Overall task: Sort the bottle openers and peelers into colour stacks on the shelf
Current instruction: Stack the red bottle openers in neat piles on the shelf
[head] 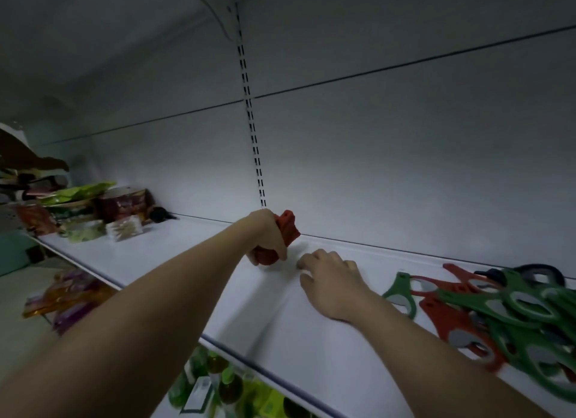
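Observation:
My left hand [266,235] grips a bunch of red openers [288,229] and holds it upright against the white shelf [174,262], near the back wall. My right hand [330,280] lies palm down on the shelf just to the right of the bunch, fingers loosely bent, holding nothing. At the right end of the shelf lies a mixed heap of green openers [526,311] and red openers [448,321], with a dark blue one [536,269] at the back of the heap.
Packets and a round tin [124,204] crowd the shelf's left end. A slotted upright [254,131] runs up the back wall. Green bottles [218,383] stand on the shelf below, and coloured packets [62,296] lie lower left.

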